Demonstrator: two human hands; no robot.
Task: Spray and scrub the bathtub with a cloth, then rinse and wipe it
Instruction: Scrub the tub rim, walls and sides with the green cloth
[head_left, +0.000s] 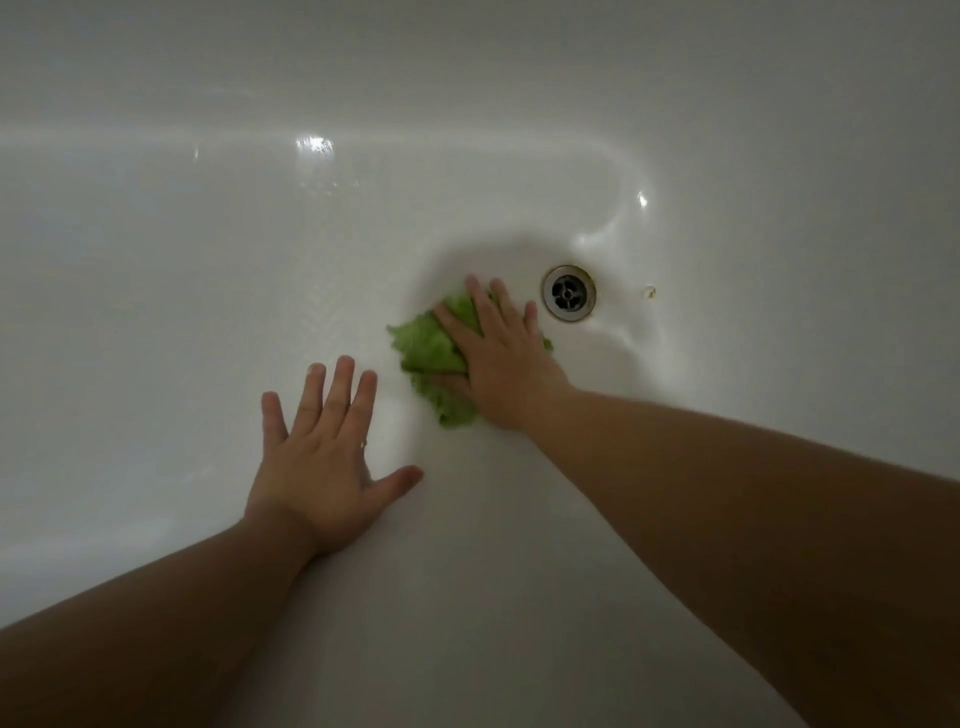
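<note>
1. My right hand (498, 364) lies flat on the green cloth (434, 358), fingers straight and spread, pressing it onto the floor of the bathtub (208, 260); nothing is curled round it.
2. The cloth is crumpled and nubbly, a soft bright-green bunch with ragged folds. Most of it sticks out to the left of my palm and below my thumb, and a small corner shows past the little-finger side.
3. My left hand (322, 457) is open too, fingers splayed, palm down on bare enamel, near the cloth on its lower left but apart from it.
4. Just beyond my right fingertips, to their right, sits the round metal drain (569, 292), a dull ring with a crossbar grate, set in a shallow dished hollow.
5. A small mark (649, 292) lies right of the drain; I cannot tell what it is.
6. The tub is smooth, glossy white, curving up into a rounded far wall, with bright glints of light on the wet-looking sheen. The light is dim.
</note>
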